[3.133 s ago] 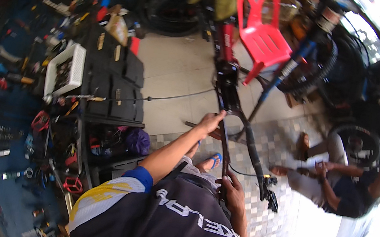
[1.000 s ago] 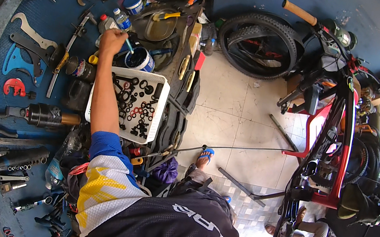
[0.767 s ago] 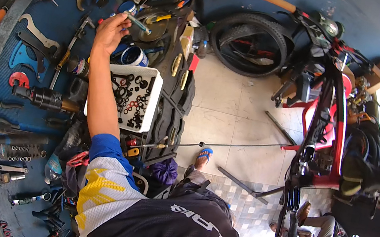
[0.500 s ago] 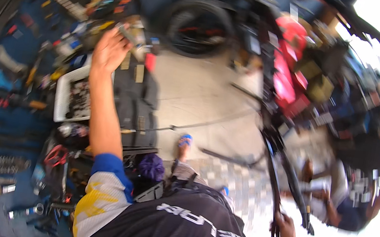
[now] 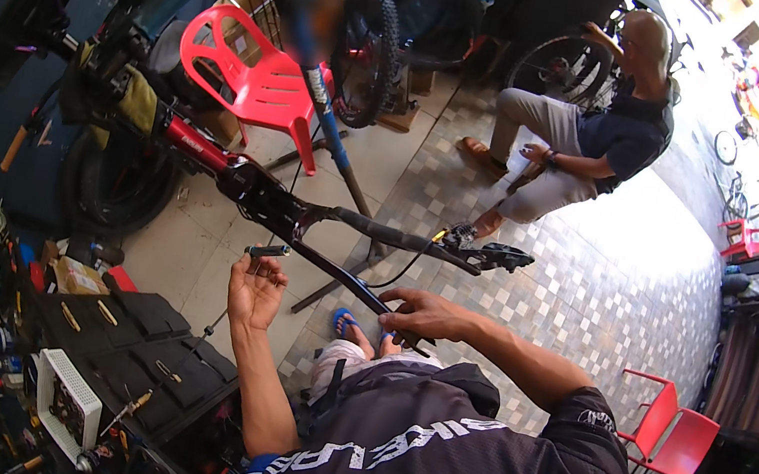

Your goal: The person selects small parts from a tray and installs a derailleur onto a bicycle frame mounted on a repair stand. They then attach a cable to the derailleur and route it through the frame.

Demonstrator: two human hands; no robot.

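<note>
A bicycle frame [image 5: 251, 189], dark with a red tube, is held up at an angle across the middle, with no rear wheel in it. Its rear arms reach toward me. On the end of the nearer arm rests my right hand [image 5: 427, 314], thumb and fingers closed round it. My left hand [image 5: 256, 294], palm up, pinches a short dark cylindrical piece [image 5: 267, 251] between thumb and fingertips, just below the frame and apart from it. What exactly that piece is I cannot make out. A derailleur [image 5: 460, 238] and a cable hang at the farther arm.
A blue repair stand [image 5: 338, 154] rises beyond the frame, beside a red plastic chair [image 5: 250, 77]. A person [image 5: 612, 126] sits by a wheel further right. At lower left are a black padded mat [image 5: 132, 346], a white basket [image 5: 65, 405] and many tools. More red chairs [image 5: 670, 431] stand right.
My view has swung to the right. My left hand has come from above the tool-covered bench to beside the frame, holding the small piece; my right hand stays on the frame's rear arm.
</note>
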